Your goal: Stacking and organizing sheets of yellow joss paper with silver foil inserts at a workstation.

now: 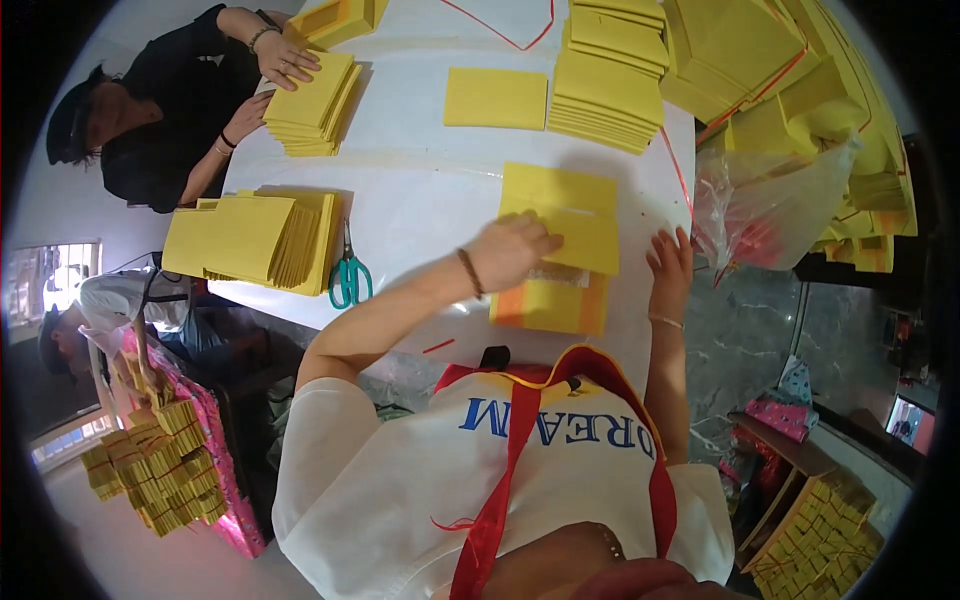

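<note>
Yellow folded paper (pixel 585 240) under the left hand (pixel 515 255)

We see it on the white table (pixel 400 190). The left hand curls over it; we cannot tell if fingers pinch. The right hand (pixel 672 268) lies apart, fingers spread, just beside it. We judge the paper light, bendable, easily creased; better to hold by its free edges.

Your folded yellow paper (pixel 588 240): matt, smooth. Your white tabletop (pixel 400 185): smooth, faint sheen. Your scissors (pixel 351 268): metal blades, plastic handles. Clear plastic bag (pixel 800 205): glossy, crinkled.
</note>
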The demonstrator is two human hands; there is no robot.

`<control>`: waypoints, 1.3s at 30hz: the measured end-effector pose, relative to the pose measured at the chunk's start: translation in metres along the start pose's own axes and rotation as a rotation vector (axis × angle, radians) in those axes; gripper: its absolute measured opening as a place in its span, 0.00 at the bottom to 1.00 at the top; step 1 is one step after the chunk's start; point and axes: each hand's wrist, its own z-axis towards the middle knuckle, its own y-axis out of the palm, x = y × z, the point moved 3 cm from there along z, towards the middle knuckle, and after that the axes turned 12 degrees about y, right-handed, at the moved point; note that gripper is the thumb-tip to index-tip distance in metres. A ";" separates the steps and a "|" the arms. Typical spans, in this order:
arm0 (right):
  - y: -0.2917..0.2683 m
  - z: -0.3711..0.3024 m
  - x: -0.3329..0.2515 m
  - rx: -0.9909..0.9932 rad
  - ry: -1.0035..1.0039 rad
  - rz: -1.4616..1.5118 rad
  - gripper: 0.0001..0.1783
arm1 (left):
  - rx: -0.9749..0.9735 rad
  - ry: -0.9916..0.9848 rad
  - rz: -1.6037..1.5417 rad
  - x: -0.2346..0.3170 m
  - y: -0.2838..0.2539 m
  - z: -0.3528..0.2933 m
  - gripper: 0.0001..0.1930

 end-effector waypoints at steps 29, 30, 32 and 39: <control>-0.034 0.005 0.050 0.043 0.012 0.044 0.17 | -0.396 -0.397 0.678 -0.208 0.027 0.022 0.31; -0.032 0.003 0.047 0.059 0.009 -0.019 0.17 | -0.497 -0.410 0.720 -0.205 0.027 0.026 0.32; -0.023 0.001 0.037 0.038 0.023 -0.109 0.17 | -0.494 -0.421 0.687 -0.211 0.029 0.027 0.33; 0.000 -0.017 0.027 -0.080 -0.002 -0.297 0.17 | -0.463 -0.447 0.667 -0.209 0.022 0.030 0.35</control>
